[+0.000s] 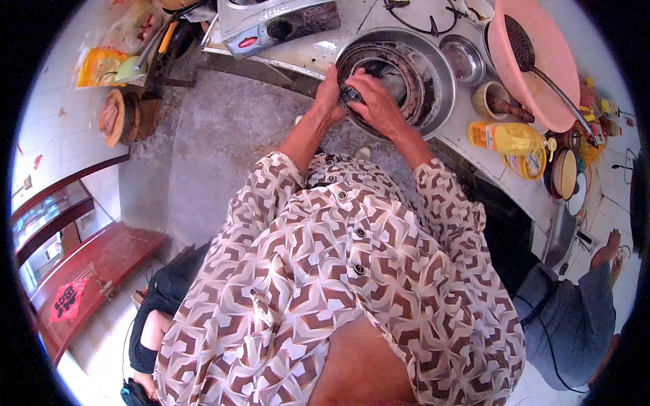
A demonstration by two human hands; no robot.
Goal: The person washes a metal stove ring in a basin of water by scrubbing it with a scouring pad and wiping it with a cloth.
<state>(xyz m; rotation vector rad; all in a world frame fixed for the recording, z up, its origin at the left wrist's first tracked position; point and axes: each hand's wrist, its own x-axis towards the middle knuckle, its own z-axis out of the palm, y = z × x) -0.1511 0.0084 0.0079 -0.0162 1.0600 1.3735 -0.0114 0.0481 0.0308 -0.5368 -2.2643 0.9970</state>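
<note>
My left hand [328, 93] is closed at the near left rim of a wide stainless steel basin [443, 111]; what its fingers grip is hidden. My right hand [376, 107] reaches over the near side of the basin, fingers curled on a dark, shiny scouring pad [350, 94] between my two hands. Inside the basin sits a round metal pan [425, 80] with blackened, brown-stained walls. Some murky liquid or a wet, shiny bottom shows in its middle.
Behind the basin is a gas stove [281, 30]; to its right stand a small metal bowl [463, 59], a mortar [492, 100], a pink basin [535, 74] with a skimmer [525, 47] and yellow bottles [518, 140]. Other people are behind me, one in grey trousers [565, 325].
</note>
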